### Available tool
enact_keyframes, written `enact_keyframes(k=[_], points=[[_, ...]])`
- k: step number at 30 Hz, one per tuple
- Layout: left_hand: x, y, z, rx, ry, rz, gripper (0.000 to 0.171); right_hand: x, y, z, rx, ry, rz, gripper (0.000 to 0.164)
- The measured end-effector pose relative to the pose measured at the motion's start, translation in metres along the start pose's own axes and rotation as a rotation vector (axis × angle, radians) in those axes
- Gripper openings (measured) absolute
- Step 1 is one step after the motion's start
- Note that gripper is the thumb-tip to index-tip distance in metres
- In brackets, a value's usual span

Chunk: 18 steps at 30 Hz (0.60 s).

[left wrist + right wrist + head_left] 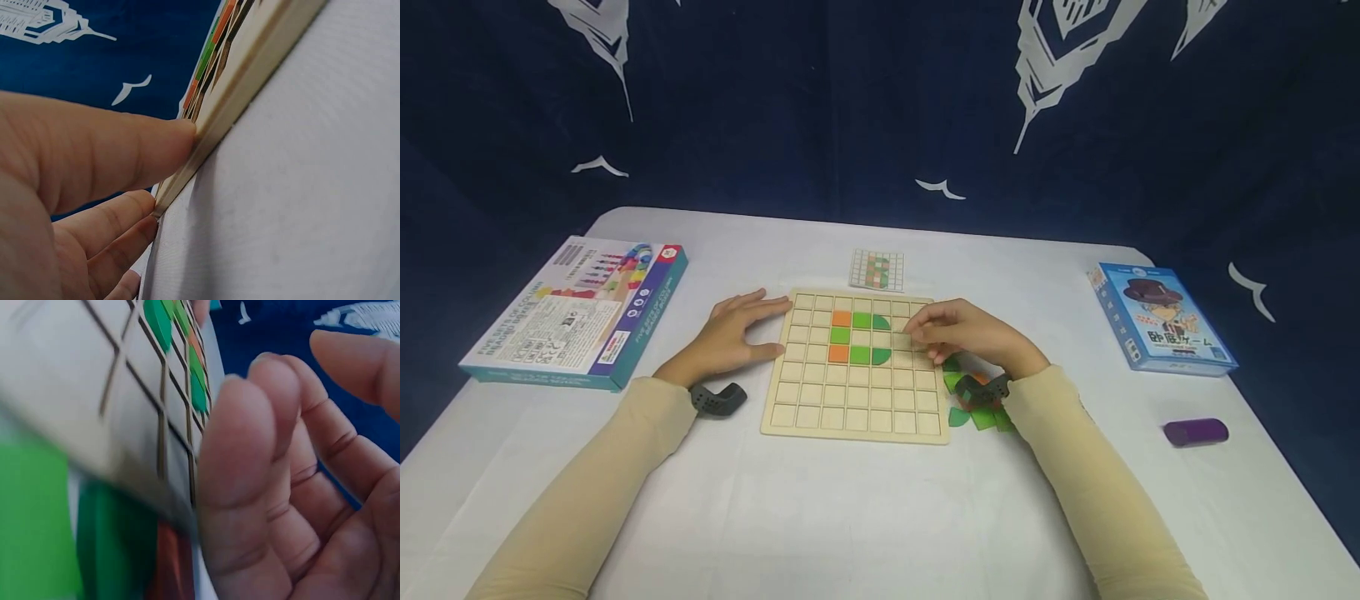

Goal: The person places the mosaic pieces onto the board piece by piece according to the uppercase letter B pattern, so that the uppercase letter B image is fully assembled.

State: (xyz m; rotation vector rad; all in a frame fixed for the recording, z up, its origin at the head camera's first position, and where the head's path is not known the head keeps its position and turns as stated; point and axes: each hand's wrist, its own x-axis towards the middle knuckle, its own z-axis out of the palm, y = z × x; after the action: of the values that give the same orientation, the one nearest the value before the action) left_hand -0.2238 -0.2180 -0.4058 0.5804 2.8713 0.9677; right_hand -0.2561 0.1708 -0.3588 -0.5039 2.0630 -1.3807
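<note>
A wooden grid board [820, 396] lies flat in the middle of the table. Set in its cells are orange squares [841, 318], light green squares [861, 355] and dark green rounded pieces [881, 357]. Against the board's left edge rest the thumb and fingertips of my left hand [726, 337], fairly straight. My right hand [966, 333] hovers over the board's right side, its fingers loosely bent. No piece shows between those fingers in the right wrist view. Loose green and orange pieces [985, 418] lie right of the board, partly hidden under my right wrist.
Behind the board lies a small pattern card [877, 270] printed with a coloured grid. A large game box [572, 312] is at the left, and a blue box [1161, 318] at the right. In front of the blue box is a purple oblong object [1197, 432].
</note>
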Motion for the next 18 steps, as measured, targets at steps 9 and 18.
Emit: enact_keyframes(k=[9, 18], points=[[-0.002, 0.003, -0.001, -0.001, 0.004, -0.003, 0.072, -0.017, 0.021, -0.029, 0.056, 0.086, -0.033, 0.029], [-0.001, 0.002, 0.001, 0.002, -0.002, -0.015, 0.073, -0.025, 0.038, -0.044, 0.111, 0.167, -0.035, 0.022]])
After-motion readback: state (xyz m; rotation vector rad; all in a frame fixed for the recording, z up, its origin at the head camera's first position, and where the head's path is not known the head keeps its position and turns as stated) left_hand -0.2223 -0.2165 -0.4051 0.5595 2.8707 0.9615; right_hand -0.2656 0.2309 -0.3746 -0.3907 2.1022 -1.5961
